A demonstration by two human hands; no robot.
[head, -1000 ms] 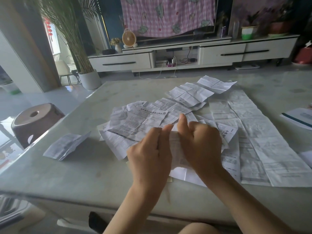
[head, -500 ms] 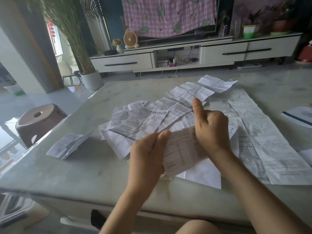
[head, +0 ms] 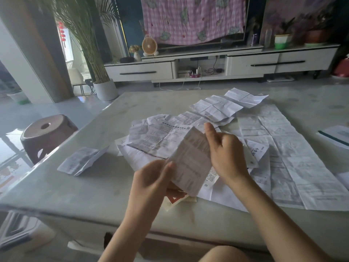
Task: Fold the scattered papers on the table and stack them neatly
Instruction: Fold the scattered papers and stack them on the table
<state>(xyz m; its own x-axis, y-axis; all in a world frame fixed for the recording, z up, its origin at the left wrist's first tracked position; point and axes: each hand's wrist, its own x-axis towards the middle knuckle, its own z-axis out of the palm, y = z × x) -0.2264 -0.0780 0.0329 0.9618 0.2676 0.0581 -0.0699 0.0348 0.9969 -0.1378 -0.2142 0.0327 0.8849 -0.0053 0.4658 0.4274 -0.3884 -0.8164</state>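
Head view: the left hand (head: pixel 151 178) pinches the lower edge of a creased white printed sheet (head: pixel 190 159), and the right hand (head: pixel 226 154) grips its right side, thumb raised. The sheet is held tilted over the pale glossy stone surface (head: pixel 90 190). Beneath it, crumpled white leaflets (head: pixel 283 148) overlap, gridded with fold lines. One folded leaflet (head: pixel 81 161) lies apart to the left. Beyond, a round white pot (head: pixel 105 89) holds tall green reeds (head: pixel 85 44).

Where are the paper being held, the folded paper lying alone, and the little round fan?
held paper (head: pixel 190 161), head view, middle of its printed face.
folded paper (head: pixel 81 161), head view, middle of its top flap.
round fan (head: pixel 149 45), head view, centre of its grille.
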